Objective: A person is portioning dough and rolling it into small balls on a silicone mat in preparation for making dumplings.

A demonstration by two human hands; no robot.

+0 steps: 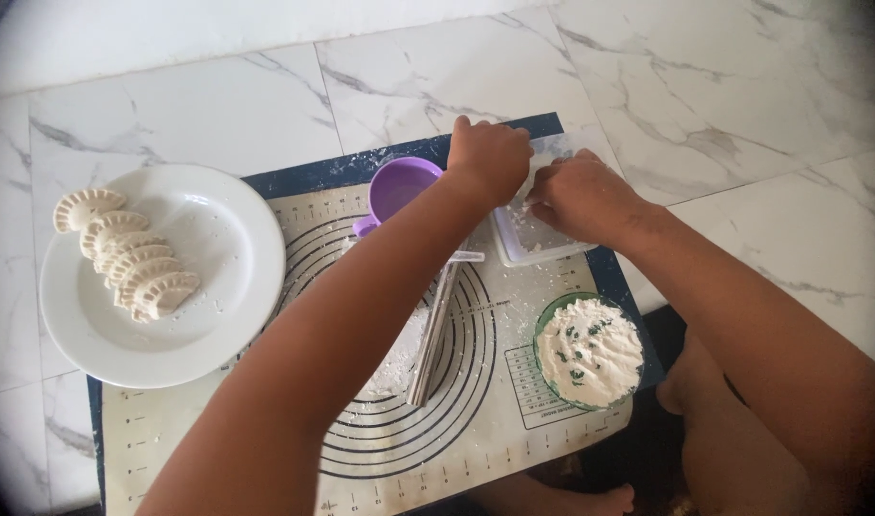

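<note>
Both hands work together over a clear plastic container (538, 239): the left hand (488, 158) is curled shut above its far rim, the right hand (581, 196) bent over its right side, fingers tucked under so I cannot tell what either grips. Below the right hand sits a green glass bowl (544, 320) of white filling flecked with green. Under the left forearm a metal rolling pin (435, 330) lies on the floured baking mat (217, 440). Beside the left hand stands a purple cup (399, 186). Well left, a white plate (222, 277) carries a row of pleated, half-moon dumplings (127, 250).
</note>
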